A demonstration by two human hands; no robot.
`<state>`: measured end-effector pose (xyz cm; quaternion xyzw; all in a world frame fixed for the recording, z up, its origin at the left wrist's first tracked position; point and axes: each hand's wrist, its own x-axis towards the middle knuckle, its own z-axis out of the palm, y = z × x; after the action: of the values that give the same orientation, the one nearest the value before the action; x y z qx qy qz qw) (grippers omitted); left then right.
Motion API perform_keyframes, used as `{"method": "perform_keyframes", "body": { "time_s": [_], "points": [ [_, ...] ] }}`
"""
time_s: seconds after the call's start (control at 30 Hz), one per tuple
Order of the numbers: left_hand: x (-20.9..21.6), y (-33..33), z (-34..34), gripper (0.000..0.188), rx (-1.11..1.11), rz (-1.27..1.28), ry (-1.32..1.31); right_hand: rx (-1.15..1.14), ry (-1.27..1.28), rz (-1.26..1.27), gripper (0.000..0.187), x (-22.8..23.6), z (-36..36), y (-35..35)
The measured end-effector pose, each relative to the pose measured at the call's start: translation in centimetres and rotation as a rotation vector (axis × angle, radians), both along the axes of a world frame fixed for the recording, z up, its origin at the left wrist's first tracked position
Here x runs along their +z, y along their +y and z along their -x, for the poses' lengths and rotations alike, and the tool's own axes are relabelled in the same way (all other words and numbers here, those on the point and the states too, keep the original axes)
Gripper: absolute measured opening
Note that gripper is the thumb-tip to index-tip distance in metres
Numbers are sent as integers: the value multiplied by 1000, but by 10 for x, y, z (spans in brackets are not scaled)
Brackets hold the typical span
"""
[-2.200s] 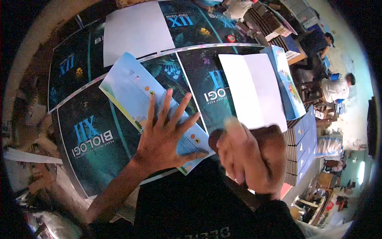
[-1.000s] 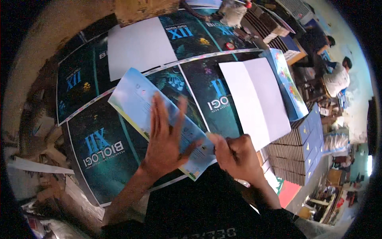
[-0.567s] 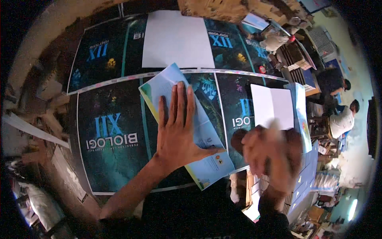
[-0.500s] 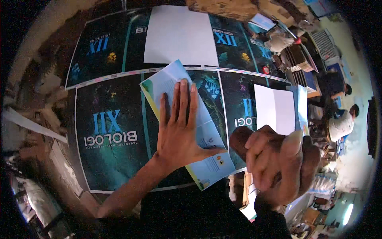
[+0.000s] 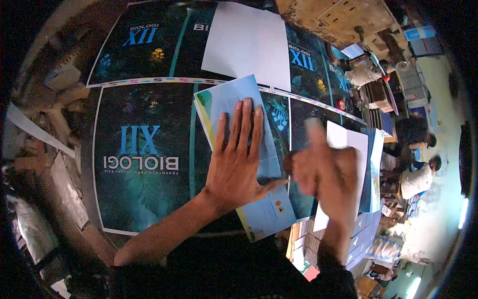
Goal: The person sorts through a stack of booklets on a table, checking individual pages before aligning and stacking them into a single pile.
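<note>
Leaflet, pale blue with a green and yellow edge, lies at a slant on the near row of dark sheets, its far end leaning to the left. The left hand is on it, palm down and opened out flat: four fingers lie fairly close together and point toward the far end, while the thumb sticks out to the right across the edge of the leaflet. This hand has hold of nothing; it covers the middle of the leaflet, leaving both ends in view.

The right hand is just to the right of the leaflet and blurred. Its fingers look curled and its thumb points up; whether it grips anything, I cannot tell.

The dark sheets have white borders and blue and white lettering, and a white strip with small colour marks runs between the near and far rows. A blank sheet lies over the far row. Behind the right hand is a folded white sheet, with a blue print beside it. Blue books are stacked at lower right. Farther off to the right are two people.
</note>
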<state>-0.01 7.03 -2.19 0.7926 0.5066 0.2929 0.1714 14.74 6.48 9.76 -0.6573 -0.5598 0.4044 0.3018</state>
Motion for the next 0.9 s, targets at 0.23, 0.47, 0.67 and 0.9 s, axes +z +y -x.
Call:
{"method": "perform_keyframes", "body": {
  "time_s": [0.23, 0.47, 0.67, 0.9],
  "points": [
    [8, 3, -2, 126, -2, -10, -13, 149, 93, -35, 36, -34, -5, 20],
    [-2, 1, -5, 104, 35, -40, 51, 203, 95, -205, 29, -36, 0, 31],
    [3, 2, -5, 97, 16, -8, -25, 193, -203, -248, 33, -31, 0, 42],
    [-10, -17, -8, 71, 22, -2, -77, 49, 141, -155, 58, -34, 21, 68]
  ]
}}
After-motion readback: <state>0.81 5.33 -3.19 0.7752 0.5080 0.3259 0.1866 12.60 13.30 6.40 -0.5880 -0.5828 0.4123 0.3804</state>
